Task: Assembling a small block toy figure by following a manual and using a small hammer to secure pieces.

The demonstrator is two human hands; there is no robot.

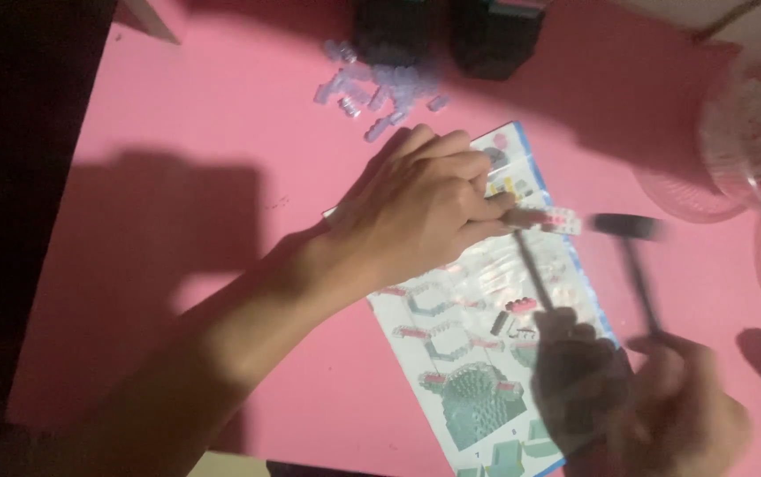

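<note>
Two hands: left hand (425, 208) pinches brick strip (550, 218); right hand (690, 397) grips hammer (632, 243).

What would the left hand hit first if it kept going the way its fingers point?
Probably the small hammer's dark head, just past the pink-and-white brick piece pinched in the left hand. The right hand holds that hammer. Blur leaves depth uncertain.
</note>
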